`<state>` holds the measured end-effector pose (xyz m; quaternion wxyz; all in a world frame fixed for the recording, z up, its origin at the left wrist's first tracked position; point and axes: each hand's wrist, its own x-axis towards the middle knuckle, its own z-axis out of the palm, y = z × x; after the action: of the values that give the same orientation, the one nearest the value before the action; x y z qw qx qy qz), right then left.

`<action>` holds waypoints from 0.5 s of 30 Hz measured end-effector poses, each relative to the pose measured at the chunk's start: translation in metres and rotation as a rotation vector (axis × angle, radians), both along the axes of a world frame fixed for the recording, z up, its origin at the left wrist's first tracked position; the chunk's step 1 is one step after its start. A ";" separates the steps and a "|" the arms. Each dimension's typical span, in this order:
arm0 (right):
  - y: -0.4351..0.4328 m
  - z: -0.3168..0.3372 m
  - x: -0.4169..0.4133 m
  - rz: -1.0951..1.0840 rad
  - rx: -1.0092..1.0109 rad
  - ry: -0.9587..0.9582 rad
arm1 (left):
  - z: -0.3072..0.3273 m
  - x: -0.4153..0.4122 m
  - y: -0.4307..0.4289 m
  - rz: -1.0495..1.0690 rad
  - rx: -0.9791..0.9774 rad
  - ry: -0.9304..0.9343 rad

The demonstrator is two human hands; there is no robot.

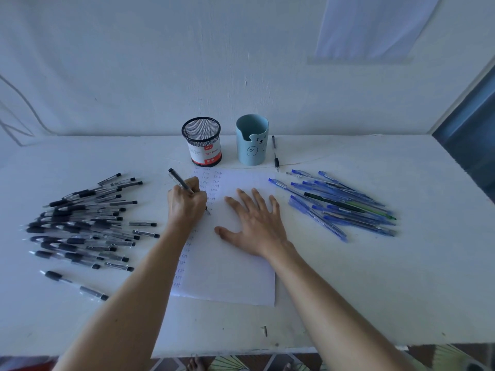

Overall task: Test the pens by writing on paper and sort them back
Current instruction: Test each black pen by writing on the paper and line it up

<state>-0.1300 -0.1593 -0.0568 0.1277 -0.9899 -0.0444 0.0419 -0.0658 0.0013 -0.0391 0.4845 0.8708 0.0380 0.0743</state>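
A: What is seen behind the white table (348, 290)?
B: A pale wall (134, 62) is seen, rough and marked with small cracks. A light sheet (375, 25) is fixed flat against it at the upper right.
A: And at the left?
B: Thin cables (26, 105) are run across the wall there, sloping down toward the table's back edge.
A: What is shown at the right?
B: A dark blue panel (471, 124) is set beyond a pale frame.
A: Is anything noted near the table's front edge?
B: A small dark mark (265, 331) is noted; what it is cannot be told. Below the edge, a patterned floor (241, 364) is glimpsed.
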 end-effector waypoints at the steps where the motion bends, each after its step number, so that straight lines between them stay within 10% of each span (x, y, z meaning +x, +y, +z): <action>1: 0.000 0.000 0.000 0.000 0.004 -0.003 | 0.000 0.000 0.001 0.000 -0.008 -0.001; 15: -0.021 0.011 0.006 -0.044 0.404 0.007 | 0.001 0.008 0.005 -0.044 -0.265 0.035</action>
<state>-0.1238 -0.1798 -0.0453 0.3248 -0.9447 -0.0301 0.0326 -0.0577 0.0061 -0.0382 0.5962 0.8008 0.0369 0.0428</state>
